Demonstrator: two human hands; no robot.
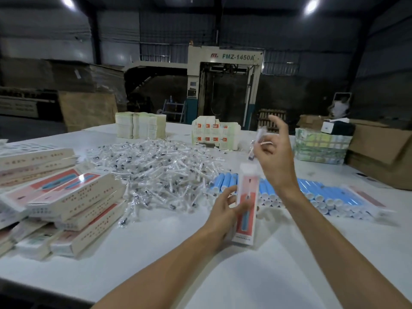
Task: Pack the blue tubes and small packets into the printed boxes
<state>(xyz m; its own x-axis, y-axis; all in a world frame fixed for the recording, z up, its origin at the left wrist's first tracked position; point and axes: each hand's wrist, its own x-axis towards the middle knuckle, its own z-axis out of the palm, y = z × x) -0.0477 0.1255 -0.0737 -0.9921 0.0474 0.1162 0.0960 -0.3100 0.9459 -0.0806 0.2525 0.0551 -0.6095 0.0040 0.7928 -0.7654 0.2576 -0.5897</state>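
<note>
With our right hand (275,159) we are pinching one small packet (256,141) between the thumb and curled fingers (267,150), the forefinger sticking up free. The packet is hanging just above the open top of a printed box (246,197). Our left hand (223,210) is gripping that box round its middle and holding it upright. Whether its foot is touching the bench (223,275) we cannot tell.

Behind the box, blue tubes (316,195) are lying side by side in a long row, white caps toward us. To their left, a loose packet heap (160,166) is spreading across the white bench. Closed boxes (66,197) are leaning on one another in an untidy stack at the left edge. At the far side, flat carton stacks (140,126) are standing, with brown cardboard (379,152) at the right edge.

Around us a dim hall is showing, lit by two ceiling lamps, with a tall machine (225,85) marked FMZ-1450A beyond the bench.

Blur is smearing the pinched packet, the box is hiding its contents, and the print on the boxes is too soft to read.
</note>
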